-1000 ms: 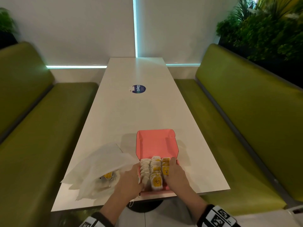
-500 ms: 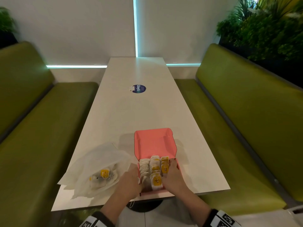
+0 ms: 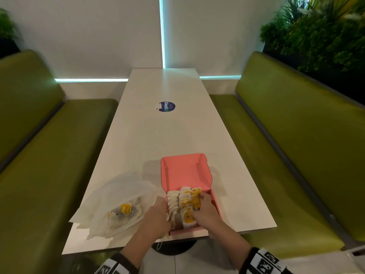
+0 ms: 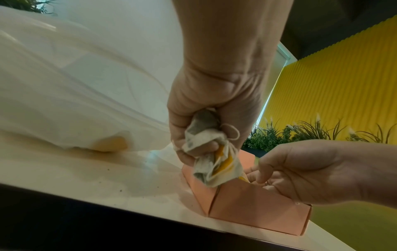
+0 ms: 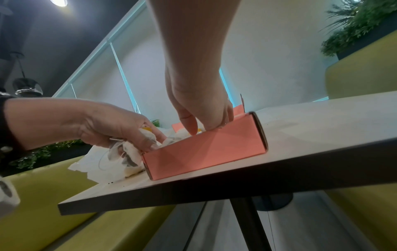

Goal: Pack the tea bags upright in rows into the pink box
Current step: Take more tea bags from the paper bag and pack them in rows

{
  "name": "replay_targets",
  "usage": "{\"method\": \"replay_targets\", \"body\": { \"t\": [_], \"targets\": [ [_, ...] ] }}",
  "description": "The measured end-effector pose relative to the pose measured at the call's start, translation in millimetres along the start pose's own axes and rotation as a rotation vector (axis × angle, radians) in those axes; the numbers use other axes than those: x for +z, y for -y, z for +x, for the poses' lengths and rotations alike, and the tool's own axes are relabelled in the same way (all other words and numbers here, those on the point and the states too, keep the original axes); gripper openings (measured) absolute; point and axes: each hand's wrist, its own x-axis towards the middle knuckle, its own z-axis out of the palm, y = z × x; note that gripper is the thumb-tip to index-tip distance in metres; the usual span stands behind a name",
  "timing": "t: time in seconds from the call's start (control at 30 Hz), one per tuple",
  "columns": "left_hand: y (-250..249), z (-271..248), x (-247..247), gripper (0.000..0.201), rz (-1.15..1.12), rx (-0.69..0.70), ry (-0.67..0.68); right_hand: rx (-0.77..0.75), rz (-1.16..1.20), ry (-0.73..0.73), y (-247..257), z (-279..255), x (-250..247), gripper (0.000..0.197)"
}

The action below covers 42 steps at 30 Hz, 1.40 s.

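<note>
The open pink box sits at the table's near edge, its lid standing up behind. Three rows of tea bags with yellow tags stand upright in it. My left hand is at the box's left near corner and grips a crumpled bunch of tea bags just above the box. My right hand reaches down into the box's right side, its fingers straight and resting against the right-hand row. The box's front wall hides the lower part of the bags.
A white plastic bag lies left of the box with a few loose tea bags inside. The white table stretches away with a round blue sticker. Green benches flank both sides.
The plastic bag has settled flatter and a little to the left, baring the tea bags in it. The box shifted slightly left. Both hands stay at the box.
</note>
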Motion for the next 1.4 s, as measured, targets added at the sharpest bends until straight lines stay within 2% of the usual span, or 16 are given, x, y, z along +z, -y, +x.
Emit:
{"method": "replay_targets", "body": {
  "t": [0.23,0.37,0.43,0.53,0.63,0.73,1.07,1.2,1.3,1.4],
  "targets": [
    [-1,-2,-1,0.055,-0.005,0.014,-0.002,0.024,0.053,-0.014,-3,10,-6,0.074],
    [3,-3,2,0.055,-0.054,0.005,-0.022,0.045,-0.013,-0.012,-1,7,-25,0.062],
    [4,-4,3,0.056,-0.077,-0.003,-0.031,0.014,-0.168,-0.012,2,1,-33,0.043],
    [4,-4,5,0.054,-0.127,-0.018,-0.051,-0.124,-0.564,-0.031,8,-12,-39,0.010],
    [3,-5,4,0.050,-0.141,-0.038,-0.060,-0.190,-0.810,0.084,10,-19,-29,0.024],
    [0,-7,3,0.050,-0.157,-0.055,-0.052,-0.149,-0.900,0.129,8,-19,-14,0.038],
    [-7,-13,-4,0.050,-0.157,-0.070,-0.049,-0.071,-0.827,0.022,12,-15,-1,0.029],
    [-9,-14,-14,0.035,-0.195,-0.099,-0.051,-0.118,-0.791,-0.030,16,-17,-12,0.021],
    [-15,-13,-25,0.024,-0.402,-0.110,-0.088,-0.230,-0.688,-0.097,23,-18,-23,0.016],
    [-21,-11,-34,0.021,-0.713,-0.098,-0.075,-0.278,-0.614,-0.138,29,-20,-33,0.031]
  ]
}}
